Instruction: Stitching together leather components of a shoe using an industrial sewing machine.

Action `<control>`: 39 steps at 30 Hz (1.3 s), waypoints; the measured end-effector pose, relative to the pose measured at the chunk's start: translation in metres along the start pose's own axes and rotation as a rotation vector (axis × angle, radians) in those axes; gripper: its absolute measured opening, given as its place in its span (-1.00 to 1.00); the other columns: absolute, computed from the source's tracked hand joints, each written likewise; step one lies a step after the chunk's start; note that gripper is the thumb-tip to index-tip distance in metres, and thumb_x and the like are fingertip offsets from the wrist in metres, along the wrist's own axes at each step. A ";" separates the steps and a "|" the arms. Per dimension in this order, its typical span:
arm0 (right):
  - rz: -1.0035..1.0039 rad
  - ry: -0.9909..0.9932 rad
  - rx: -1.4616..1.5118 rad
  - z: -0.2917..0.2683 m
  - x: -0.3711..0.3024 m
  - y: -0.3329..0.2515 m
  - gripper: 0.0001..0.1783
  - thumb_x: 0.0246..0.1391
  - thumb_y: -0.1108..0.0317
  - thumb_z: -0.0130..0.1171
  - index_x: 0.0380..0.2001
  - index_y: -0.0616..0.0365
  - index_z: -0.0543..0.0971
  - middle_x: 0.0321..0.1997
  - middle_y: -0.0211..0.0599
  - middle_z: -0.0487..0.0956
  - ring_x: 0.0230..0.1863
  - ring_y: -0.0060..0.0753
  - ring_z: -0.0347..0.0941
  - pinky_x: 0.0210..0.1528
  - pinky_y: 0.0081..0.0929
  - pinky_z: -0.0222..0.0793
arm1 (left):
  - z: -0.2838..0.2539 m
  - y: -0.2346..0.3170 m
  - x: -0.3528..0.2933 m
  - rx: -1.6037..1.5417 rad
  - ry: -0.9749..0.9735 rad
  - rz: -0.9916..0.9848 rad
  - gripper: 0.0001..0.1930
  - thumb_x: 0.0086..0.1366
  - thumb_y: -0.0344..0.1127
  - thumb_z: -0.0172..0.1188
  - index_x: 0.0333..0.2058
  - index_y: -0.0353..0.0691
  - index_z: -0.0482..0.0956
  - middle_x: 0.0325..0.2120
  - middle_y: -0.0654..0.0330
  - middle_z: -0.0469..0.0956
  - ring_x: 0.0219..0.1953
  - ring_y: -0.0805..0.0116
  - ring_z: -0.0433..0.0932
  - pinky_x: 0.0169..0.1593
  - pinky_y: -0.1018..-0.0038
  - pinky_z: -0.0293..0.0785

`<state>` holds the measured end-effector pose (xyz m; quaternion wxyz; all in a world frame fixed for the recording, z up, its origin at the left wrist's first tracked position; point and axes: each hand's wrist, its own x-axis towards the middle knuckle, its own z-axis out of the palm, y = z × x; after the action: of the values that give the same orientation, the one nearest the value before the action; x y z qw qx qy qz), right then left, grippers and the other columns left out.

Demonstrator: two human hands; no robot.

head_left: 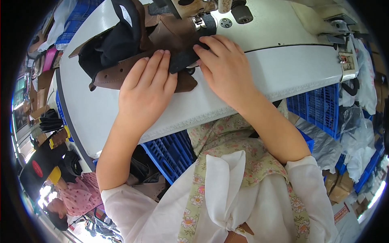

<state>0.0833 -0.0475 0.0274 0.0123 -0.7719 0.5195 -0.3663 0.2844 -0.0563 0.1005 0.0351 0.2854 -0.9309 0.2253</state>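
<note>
the left hand (148,89) lies with fingers nearly together on the brown leather piece (115,77); the right hand (229,69) touches its black edge (184,58), pinching or not, cannot tell. by the presser foot (198,22), on the white table (283,73), uneven pull could pucker it.

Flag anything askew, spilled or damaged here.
Nothing stands out: no visible spill or damage. The brown leather piece with black fabric lining looks rumpled on the white tabletop, but the bare left hand and bare right hand are on it, so likely ordinary handling.
</note>
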 end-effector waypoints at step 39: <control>-0.028 0.005 0.048 -0.002 0.004 0.007 -0.65 -0.15 0.47 0.27 -0.18 0.19 0.66 -0.12 -0.23 0.56 0.00 -0.09 0.47 0.01 -0.18 0.41 | 0.016 0.026 0.005 0.080 0.105 -0.123 -0.92 0.10 -0.32 0.22 -0.41 -0.14 0.60 -0.10 0.14 0.66 0.04 0.31 0.57 0.14 0.38 0.40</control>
<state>0.0779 -0.0534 0.0283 0.0242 -0.7776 0.4997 -0.3808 0.2665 -0.0467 0.0765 0.0862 0.3309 -0.8988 0.2743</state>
